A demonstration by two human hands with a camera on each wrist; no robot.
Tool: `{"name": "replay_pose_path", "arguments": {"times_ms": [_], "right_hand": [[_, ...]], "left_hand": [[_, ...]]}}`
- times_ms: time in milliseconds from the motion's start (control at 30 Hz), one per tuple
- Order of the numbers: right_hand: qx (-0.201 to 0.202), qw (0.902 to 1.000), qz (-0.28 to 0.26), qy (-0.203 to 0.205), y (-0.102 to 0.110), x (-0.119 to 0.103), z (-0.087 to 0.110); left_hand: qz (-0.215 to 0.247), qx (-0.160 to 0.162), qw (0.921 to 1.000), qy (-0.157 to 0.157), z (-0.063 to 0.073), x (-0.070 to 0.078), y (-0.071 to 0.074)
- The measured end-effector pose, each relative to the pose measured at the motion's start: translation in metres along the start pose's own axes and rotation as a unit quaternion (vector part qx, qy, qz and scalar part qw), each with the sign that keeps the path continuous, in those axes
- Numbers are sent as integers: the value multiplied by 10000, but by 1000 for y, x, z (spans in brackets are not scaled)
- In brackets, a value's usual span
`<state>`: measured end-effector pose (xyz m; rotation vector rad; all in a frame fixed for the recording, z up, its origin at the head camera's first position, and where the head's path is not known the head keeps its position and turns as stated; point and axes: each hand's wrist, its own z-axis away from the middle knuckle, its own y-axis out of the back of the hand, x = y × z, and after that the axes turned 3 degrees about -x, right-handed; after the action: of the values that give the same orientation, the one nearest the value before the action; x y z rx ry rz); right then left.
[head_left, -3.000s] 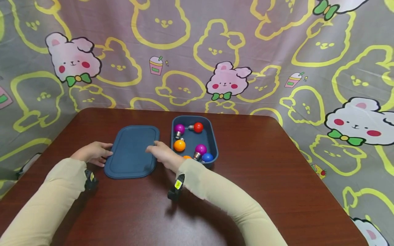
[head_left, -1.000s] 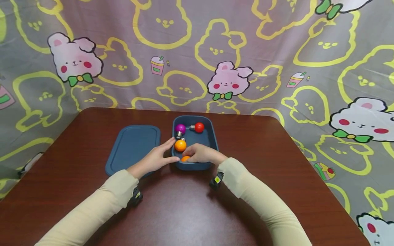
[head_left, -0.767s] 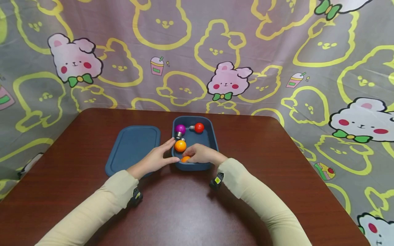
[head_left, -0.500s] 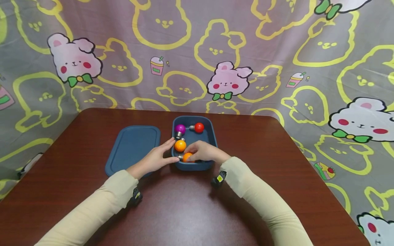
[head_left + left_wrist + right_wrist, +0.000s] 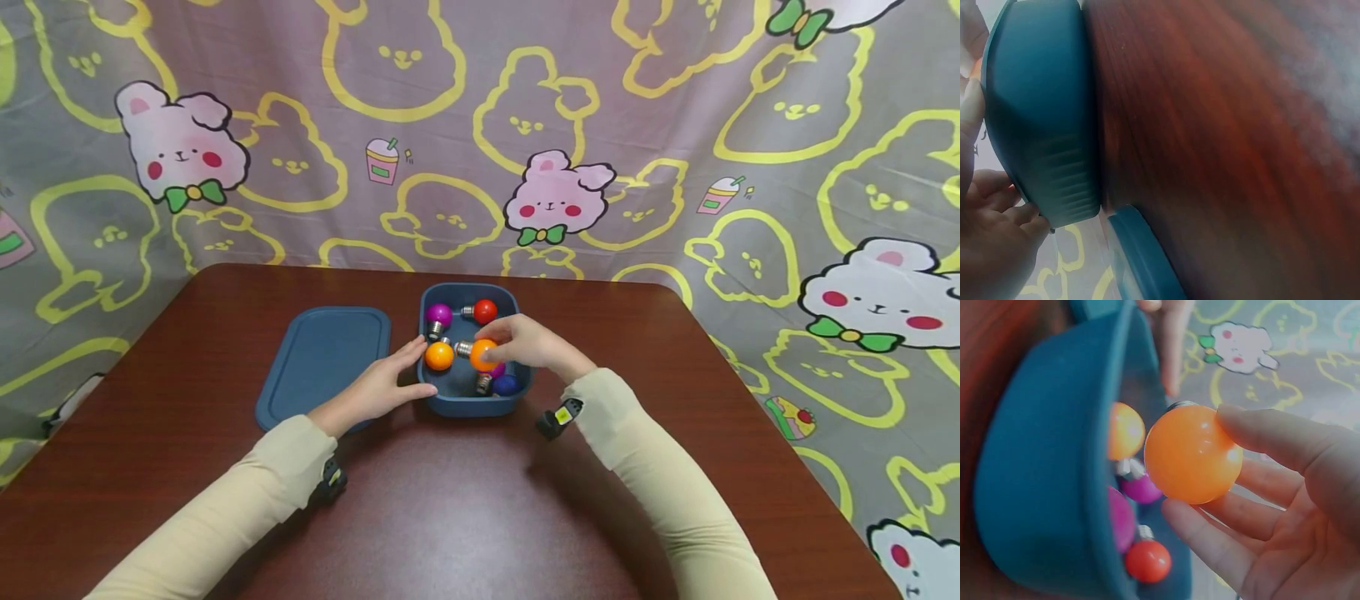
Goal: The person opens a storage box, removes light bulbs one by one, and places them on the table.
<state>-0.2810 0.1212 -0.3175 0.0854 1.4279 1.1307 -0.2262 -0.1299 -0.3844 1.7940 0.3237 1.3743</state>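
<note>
My right hand [image 5: 536, 343] pinches an orange light bulb [image 5: 483, 356] between thumb and fingers, raised over the blue box [image 5: 472, 407]. Its metal screw base points left. In the right wrist view the held bulb [image 5: 1194, 456] is level with the box rim. My left hand [image 5: 378, 387] rests on the box's left side, thumb near the front corner and fingers along the rim. Inside the box lie another orange bulb [image 5: 439, 356], a purple bulb [image 5: 439, 315], a red bulb [image 5: 485, 312] and a blue bulb [image 5: 506, 385]. A second purple bulb [image 5: 497, 371] is partly hidden below the held one.
A flat blue lid [image 5: 322, 367] lies on the brown table [image 5: 465, 517] left of the box, its near right part behind my left forearm. A patterned curtain [image 5: 450, 125] hangs behind the table.
Both hands have left the lid for the box. My right hand has lifted the orange bulb from the box's front left corner, up and to the right. The left hand has lately stayed still.
</note>
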Motion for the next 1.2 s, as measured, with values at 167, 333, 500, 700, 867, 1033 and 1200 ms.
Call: {"name": "replay_pose_path", "arguments": {"times_ms": [167,333,500,700,867,1033,1200], "right_hand": [[361,9987,-367,27,17,2,7],[792,9949,-622,63,35,5,15],[1260,9890,-769,113,50,15,20],[1711,9795,-1059,39,59,37,17],[1904,9717,-1384,-209,60,54,14],[2051,9667,-1420,-578,61,74,9],[2109,9636,-1447,-778,59,94,4]], "left_hand": [[-51,25,10000,-49,1,0,1],[-83,39,9999,-99,1,-1,0],[-40,51,9999,-86,1,-1,1],[-7,34,10000,-65,2,0,1],[2,32,10000,-94,2,0,1],[22,31,10000,-67,2,0,0],[17,50,9999,-90,2,0,0]]}}
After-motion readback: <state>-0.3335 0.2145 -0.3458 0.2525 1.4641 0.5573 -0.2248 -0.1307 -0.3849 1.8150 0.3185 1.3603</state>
